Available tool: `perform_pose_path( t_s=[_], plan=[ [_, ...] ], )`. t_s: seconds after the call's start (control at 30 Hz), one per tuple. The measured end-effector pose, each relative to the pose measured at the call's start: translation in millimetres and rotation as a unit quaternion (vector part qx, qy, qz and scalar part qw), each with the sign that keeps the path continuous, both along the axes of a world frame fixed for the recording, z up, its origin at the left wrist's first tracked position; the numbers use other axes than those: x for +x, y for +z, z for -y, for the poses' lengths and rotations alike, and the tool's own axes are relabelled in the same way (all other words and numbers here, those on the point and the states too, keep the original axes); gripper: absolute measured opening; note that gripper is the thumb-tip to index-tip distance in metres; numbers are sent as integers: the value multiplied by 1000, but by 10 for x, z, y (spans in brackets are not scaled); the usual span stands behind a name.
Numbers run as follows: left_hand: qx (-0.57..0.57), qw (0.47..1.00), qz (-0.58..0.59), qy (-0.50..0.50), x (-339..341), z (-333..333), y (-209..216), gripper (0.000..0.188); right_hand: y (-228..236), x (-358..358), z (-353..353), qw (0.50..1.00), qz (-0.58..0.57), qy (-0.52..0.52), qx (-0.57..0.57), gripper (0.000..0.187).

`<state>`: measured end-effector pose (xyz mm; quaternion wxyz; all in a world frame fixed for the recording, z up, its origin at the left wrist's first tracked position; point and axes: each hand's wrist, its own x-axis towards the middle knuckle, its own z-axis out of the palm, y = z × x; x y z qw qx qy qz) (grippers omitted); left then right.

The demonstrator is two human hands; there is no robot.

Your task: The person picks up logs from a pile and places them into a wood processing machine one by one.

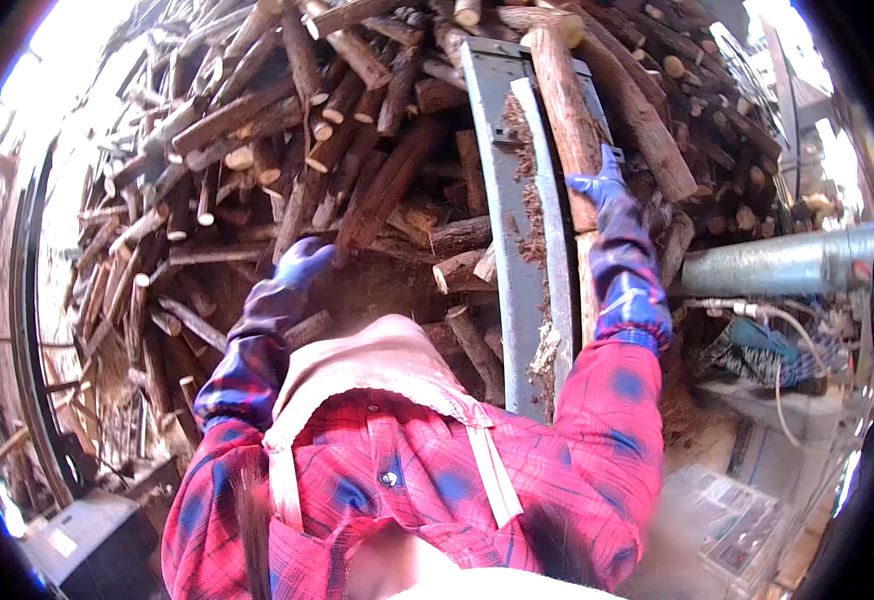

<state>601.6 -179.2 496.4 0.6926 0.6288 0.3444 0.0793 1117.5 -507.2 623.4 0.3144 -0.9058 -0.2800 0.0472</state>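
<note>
My right hand [602, 180], in a blue-purple glove, lies against a long bark-covered log [563, 95] with thumb and fingers spread. This log rests lengthwise along a grey metal trough [507, 215], and another piece of log [586, 275] lies in line below it, partly covered by my right arm. My left hand [304, 262], gloved alike, reaches to the lower edge of the wood pile, beside the end of a slanting log [300, 212]. It is blurred and its fingers are hard to make out, so I cannot tell whether it grips anything.
A big heap of cut logs [247, 120] rises ahead and to both sides. Bark crumbs [529, 200] litter the trough. At right are a thick metal pipe [777, 262], a pale hose [802, 340] and a clear-lidded box [732, 520]. A dark metal post [32, 300] stands at left.
</note>
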Motion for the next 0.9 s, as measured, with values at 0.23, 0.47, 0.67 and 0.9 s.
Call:
perform_pose_path(
  t_s=[0.23, 0.47, 0.67, 0.9],
  plan=[
    [-76, 934, -291, 192, -2905, -251, -2013, 34, -206, 54, 418, 995, 26, 88, -41, 122],
    [-238, 862, -336, 297, -4109, 293, -2834, 49, -96, -569, -47, 903, 84, -115, -405, 108],
    [-220, 926, -179, 250, -3422, -357, -2336, 38, -815, -2548, -1303, 951, 272, 100, -109, 77],
    [-236, 935, -167, 206, -3520, -416, -2991, 40, -2942, -3788, -2351, 925, -202, 165, -276, 110]
  ],
)
